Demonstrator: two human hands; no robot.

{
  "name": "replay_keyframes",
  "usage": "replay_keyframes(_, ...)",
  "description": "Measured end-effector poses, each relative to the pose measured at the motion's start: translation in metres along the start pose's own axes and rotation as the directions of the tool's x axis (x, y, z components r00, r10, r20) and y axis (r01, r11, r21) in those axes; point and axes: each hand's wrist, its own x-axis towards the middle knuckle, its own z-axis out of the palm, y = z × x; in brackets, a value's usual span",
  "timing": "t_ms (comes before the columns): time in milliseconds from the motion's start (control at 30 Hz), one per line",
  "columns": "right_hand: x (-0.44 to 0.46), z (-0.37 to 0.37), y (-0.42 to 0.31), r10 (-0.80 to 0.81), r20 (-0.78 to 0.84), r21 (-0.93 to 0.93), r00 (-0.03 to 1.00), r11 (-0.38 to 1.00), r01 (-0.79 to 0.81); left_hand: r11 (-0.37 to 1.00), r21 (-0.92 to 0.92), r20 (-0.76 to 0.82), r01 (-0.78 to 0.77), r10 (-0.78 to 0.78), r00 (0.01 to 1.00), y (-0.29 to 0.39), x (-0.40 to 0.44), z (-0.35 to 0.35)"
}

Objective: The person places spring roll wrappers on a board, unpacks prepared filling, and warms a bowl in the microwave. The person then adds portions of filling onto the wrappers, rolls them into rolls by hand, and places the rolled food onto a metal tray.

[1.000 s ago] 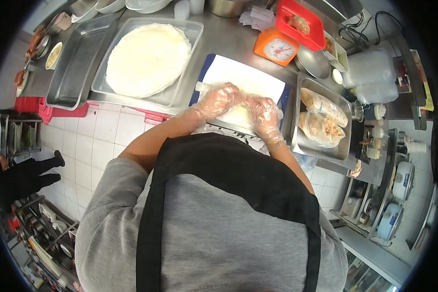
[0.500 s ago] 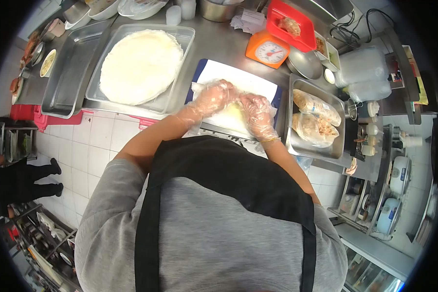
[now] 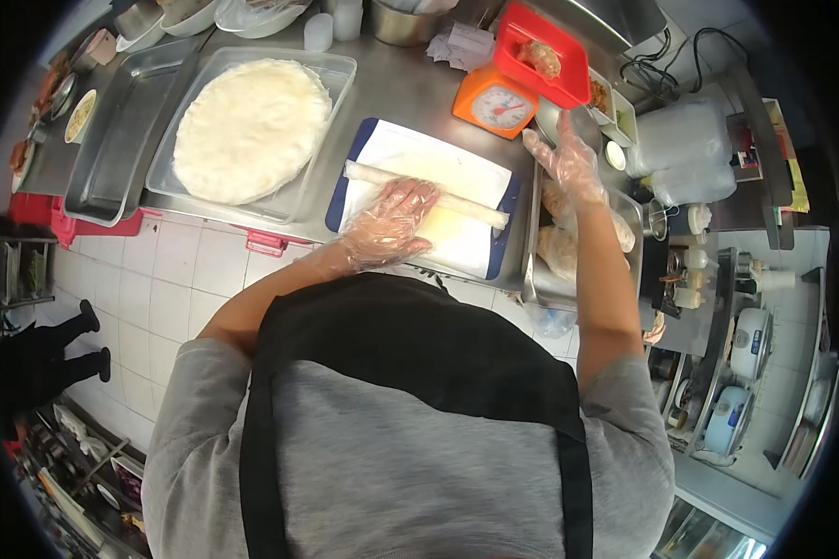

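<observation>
A long, thin, pale roll (image 3: 471,208) lies across a white sheet on the blue-edged board (image 3: 338,200). My left hand (image 3: 396,219), in a clear plastic glove, rests flat on the roll and the sheet, its fingers stretched out. Also gloved, my right hand (image 3: 573,166) is raised above the metal tray of bagged food, with fingers spread and nothing in them. Just beyond its fingertips is a red tray (image 3: 555,84) holding a lump of brownish filling (image 3: 539,59). That tray sits on an orange dial scale (image 3: 494,102).
Left of the board, a clear tray (image 3: 340,88) holds a large round pale sheet or stack (image 3: 250,130). Beside it stands a metal tray (image 3: 112,191). Bags of filling (image 3: 559,250) lie in another metal tray (image 3: 538,279) at right. A person's legs (image 3: 70,345) show at far left.
Both hands were together at the roll. My right hand has let go and moved right and up, while my left has flattened on the roll, now visible lengthwise. The whole view has shifted slightly.
</observation>
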Motion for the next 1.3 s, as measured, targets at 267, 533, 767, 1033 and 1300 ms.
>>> replay_keyframes(267, 0.03, -0.033, 0.027, 0.12, 0.141, 0.464, 0.983, 0.869, -0.173, 1.0, -0.024, 0.031, 0.01, -0.009, 0.999, 0.0, 0.0, -0.002)
replay_keyframes(533, 0.056, -0.042, 0.104, -0.075, -0.08, 0.782, 0.994, 0.613, 0.109, 1.0, 0.017, -0.002, -0.016, 0.016, 1.0, 0.001, 0.001, -0.001)
replay_keyframes(767, 0.004, 0.018, 0.078, -0.166, -0.347, 0.84, 0.923, 0.384, 0.385, 1.0, -0.004, 0.015, 0.002, -0.001, 1.0, -0.001, -0.002, 0.004)
replay_keyframes(1033, -0.058, 0.099, -0.072, -0.631, 0.244, 0.252, 0.736, 0.774, 0.58, 0.999, -0.032, 0.017, -0.014, 0.014, 1.0, 0.0, -0.004, -0.003)
replay_keyframes(1300, -0.063, 0.094, -0.067, -0.644, 0.2, 0.466, 0.739, 0.726, 0.506, 0.979, -0.199, -0.03, -0.051, 0.046, 0.998, -0.008, -0.003, -0.001)
